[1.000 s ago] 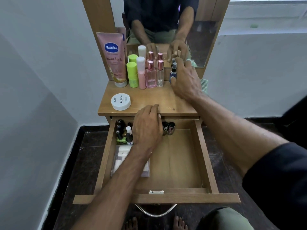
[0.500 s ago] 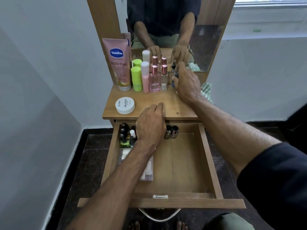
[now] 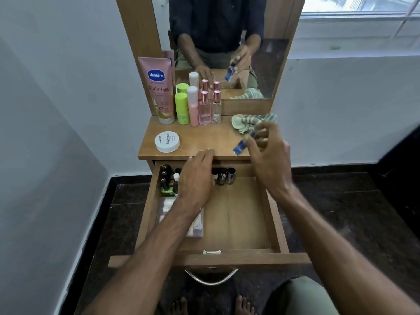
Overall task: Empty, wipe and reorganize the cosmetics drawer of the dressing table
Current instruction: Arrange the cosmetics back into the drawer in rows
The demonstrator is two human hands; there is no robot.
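I hold a small blue spray bottle point(image 3: 240, 147) pinched in my right hand point(image 3: 269, 160), tilted with its base toward the drawer, above the front right corner of the tabletop point(image 3: 204, 139). It looks like I am bringing it down to join the things I am putting back, though the bottle is blurred and I cannot read it.

The drawer point(image 3: 241, 214) stands pulled fully out below. My left hand point(image 3: 196, 178) reaches into its back part, fingers curled down among the nail polish bottles point(image 3: 225, 176), with its fingertips near the tabletop's front edge; I cannot tell if it grips one or only steadies the row. More small bottles point(image 3: 167, 180) stand upright in the back left corner, packed close so they do not tip. A clear flat packet point(image 3: 195, 223) lies along the left side under my forearm, which leaves the right half of the drawer floor bare wood, likely room for the taller things.

On the tabletop the Vaseline tube point(image 3: 159, 89), green containers point(image 3: 181, 108), a pink bottle point(image 3: 193, 105) and two perfume bottles point(image 3: 210, 108) wait in a line against the mirror point(image 3: 268, 64), a white jar point(image 3: 167, 142) sits nearer the front, and the striped cloth point(image 3: 247, 121) lies crumpled at the right.
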